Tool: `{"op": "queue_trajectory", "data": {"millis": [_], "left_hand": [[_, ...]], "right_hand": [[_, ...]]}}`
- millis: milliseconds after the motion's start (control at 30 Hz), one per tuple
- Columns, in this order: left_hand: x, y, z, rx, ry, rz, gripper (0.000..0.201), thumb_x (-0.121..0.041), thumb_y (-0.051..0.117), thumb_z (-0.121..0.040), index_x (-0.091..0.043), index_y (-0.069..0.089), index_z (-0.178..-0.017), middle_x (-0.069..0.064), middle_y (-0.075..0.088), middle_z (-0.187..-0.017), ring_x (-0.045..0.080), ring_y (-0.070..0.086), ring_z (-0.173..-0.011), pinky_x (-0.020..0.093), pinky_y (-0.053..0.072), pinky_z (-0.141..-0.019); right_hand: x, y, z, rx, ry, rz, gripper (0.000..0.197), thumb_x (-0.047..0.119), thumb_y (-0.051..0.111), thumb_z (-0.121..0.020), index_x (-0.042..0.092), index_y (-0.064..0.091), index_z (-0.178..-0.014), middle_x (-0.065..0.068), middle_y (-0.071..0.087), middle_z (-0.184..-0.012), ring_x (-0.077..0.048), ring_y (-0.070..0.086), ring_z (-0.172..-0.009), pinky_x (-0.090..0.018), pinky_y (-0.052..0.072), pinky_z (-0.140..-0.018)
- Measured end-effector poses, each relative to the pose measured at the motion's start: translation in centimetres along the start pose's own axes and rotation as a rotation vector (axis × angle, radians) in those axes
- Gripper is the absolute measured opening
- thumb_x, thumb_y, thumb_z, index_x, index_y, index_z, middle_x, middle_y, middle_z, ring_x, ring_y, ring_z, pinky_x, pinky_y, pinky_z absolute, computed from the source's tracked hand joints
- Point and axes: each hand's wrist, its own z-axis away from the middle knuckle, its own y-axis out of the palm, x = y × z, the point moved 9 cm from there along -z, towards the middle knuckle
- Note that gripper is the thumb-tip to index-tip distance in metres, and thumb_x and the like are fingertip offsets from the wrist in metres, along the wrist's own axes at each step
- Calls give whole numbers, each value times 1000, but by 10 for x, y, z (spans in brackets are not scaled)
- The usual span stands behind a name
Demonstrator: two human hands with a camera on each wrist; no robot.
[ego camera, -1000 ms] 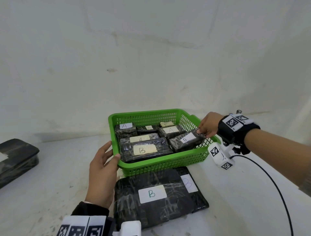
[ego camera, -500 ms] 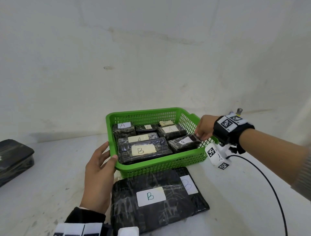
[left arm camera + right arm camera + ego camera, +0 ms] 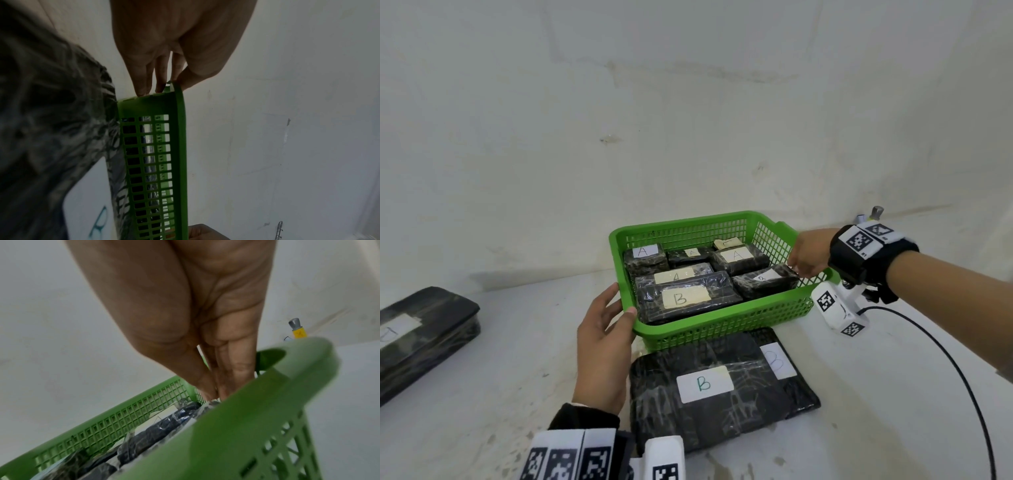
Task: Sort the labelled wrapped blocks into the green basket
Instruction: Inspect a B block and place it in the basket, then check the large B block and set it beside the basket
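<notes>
The green basket [image 3: 705, 329] stands on the white table and holds several black wrapped blocks, labelled A [image 3: 738, 258] at the back and B [image 3: 686, 299] at the front. My right hand [image 3: 794, 270] reaches over the right rim and pinches the end of a small B block [image 3: 765, 281], which lies in the front right of the basket. In the right wrist view the thumb and fingers [image 3: 236, 369] meet on its wrap [image 3: 164, 425]. My left hand [image 3: 619, 308] holds the basket's front-left corner, with the thumb on the rim [image 3: 180, 129] and the fingers [image 3: 144, 78] against the wall.
A large flat wrapped block labelled B [image 3: 715, 387] lies just in front of the basket, with a second B label [image 3: 777, 359] at its right. Another wrapped block [image 3: 421, 335] sits far left. A black cable [image 3: 945, 359] trails from my right wrist. A wall stands close behind.
My right hand has lowered the small B block from leaning on the right rim to lying down inside the basket. The left hand has stayed on the corner.
</notes>
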Motion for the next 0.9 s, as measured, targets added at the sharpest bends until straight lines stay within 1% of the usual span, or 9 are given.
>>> {"op": "queue_trajectory", "data": {"millis": [33,133,300,400,500,600,667,800,900], "left_hand": [[0,0,0,0,-5,-3,42,4,48,-98,-14,54,-134,15,64,-118,28,63,-104,35,53,-81],[0,-2,1,-15,-15,-23,41,4,49,-97,-15,53,-134,17,64,-122,31,62,-110,42,51,-92],[-1,-3,2,-41,-31,-63,37,1,54,-96,-19,56,-126,15,66,-119,31,63,-109,36,50,-85],[-2,-6,6,-21,-88,-78,33,-3,57,-96,-14,55,-127,20,65,-117,32,62,-106,39,49,-88],[-6,-18,19,-4,-145,-92,31,-6,58,-96,-6,56,-127,19,64,-109,31,64,-96,35,51,-83],[-26,-39,40,-12,-133,-131,19,-5,58,-96,-5,61,-114,16,65,-98,29,66,-85,31,54,-74],[-46,-59,56,-27,-108,-171,10,-4,56,-96,-4,64,-103,16,65,-92,27,67,-76,29,55,-68],[-74,-113,96,-58,-98,-359,9,-6,57,-96,-2,64,-93,14,67,-84,23,67,-63,23,54,-54],[-82,-161,139,-67,-134,-480,13,-6,58,-95,-7,63,-83,12,67,-80,20,65,-58,21,51,-51]], "right_hand": [[0,0,1,15,-25,42,30,4,66,-85,-2,68,-115,-2,67,-71,-2,64,-52,-19,53,-55],[2,0,7,22,-54,32,29,5,63,-87,-3,68,-115,-7,66,-79,-16,62,-65,-26,54,-65],[13,-10,35,-137,-71,-58,29,6,61,-88,-4,67,-114,-16,66,-96,-26,60,-80,-32,51,-75],[32,-18,62,-306,-162,-120,27,10,55,-93,-8,69,-108,-22,70,-110,-26,62,-86,-31,51,-77],[68,-13,114,-358,-319,-188,19,14,59,-91,6,75,-95,-9,71,-111,-14,60,-79,-26,48,-72],[111,17,167,-249,-482,-277,13,18,63,-92,17,73,-84,-4,71,-96,-18,63,-84,-25,48,-72],[140,50,198,-138,-569,-335,16,18,65,-91,21,69,-76,5,66,-81,-12,60,-76,-23,48,-71],[186,131,243,-4,-645,-351,9,21,70,-88,13,72,-84,10,59,-71,-6,51,-64,-16,38,-59],[216,191,268,107,-651,-390,10,21,72,-86,19,66,-79,6,55,-62,-1,49,-49,-12,34,-47]]}}
